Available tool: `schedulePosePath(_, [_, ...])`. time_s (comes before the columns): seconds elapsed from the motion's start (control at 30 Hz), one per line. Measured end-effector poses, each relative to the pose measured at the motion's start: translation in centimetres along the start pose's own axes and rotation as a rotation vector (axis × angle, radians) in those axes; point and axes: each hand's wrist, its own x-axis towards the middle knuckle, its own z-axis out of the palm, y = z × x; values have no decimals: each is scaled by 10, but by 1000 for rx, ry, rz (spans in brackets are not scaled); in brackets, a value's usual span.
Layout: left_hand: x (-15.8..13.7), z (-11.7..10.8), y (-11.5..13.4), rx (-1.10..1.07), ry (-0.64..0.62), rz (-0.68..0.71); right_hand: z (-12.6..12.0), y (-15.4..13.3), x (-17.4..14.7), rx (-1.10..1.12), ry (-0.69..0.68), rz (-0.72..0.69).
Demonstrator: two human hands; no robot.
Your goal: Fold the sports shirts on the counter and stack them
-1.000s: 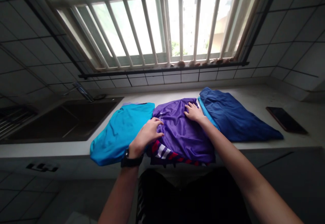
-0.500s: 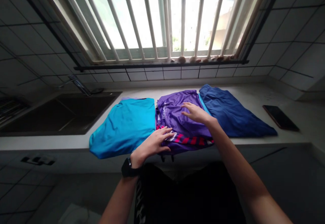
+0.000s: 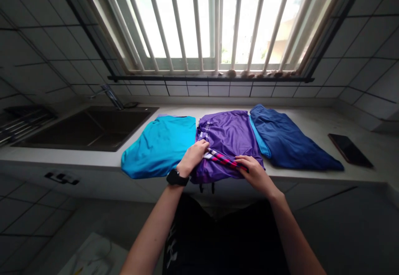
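A purple jersey (image 3: 229,127) with white lettering lies on the counter in front of me, a red, black and white patterned band across its near part. My left hand (image 3: 193,157), below a black watch, pinches the jersey at the band's left end. At the band's right end, my right hand (image 3: 256,174) has its fingers closed on the cloth, the fingertips partly hidden in it. Between the hands the fabric is gathered into a narrow ridge. A folded turquoise garment (image 3: 162,144) lies just left of the jersey, and dark blue folded clothing (image 3: 289,142) lies to its right.
A dark sink (image 3: 84,127) with a faucet (image 3: 112,96) is set into the white counter (image 3: 311,115) on the left. A phone (image 3: 350,149) lies at the far right. Behind the counter is a barred window (image 3: 215,25) with small objects along its sill.
Both hands have gone from resting open over the jersey to gripping its patterned band. My right hand came down towards the near edge. The view shifted slightly left.
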Motion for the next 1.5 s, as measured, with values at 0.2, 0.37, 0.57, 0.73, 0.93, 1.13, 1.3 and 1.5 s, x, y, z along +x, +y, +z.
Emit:
schedulePosePath(0.2, [-29,-10,1,115,254,64,2,-11,-9,-48,298,-201])
schedulePosePath(0.37, [-74,-10,8,159,267,344,-6,-8,-23,-45,237,-348])
schedulePosePath(0.57, [-95,14,4,140,175,424,-23,19,-44,-199,-9,-313])
schedulePosePath(0.73, [-87,37,-12,248,226,481,-28,51,-56,-361,-26,-262])
schedulePosePath(0.93, [-79,28,-6,160,234,499,-35,42,-51,-245,99,-344])
schedulePosePath(1.13, [-94,-12,8,-243,292,316,-70,2,-51,-30,178,-314])
schedulePosePath(1.3, [-39,-62,5,-425,317,83,-92,5,8,-2,304,-67])
schedulePosePath(1.5, [45,-59,-2,-285,743,-114,-74,20,88,-180,534,190])
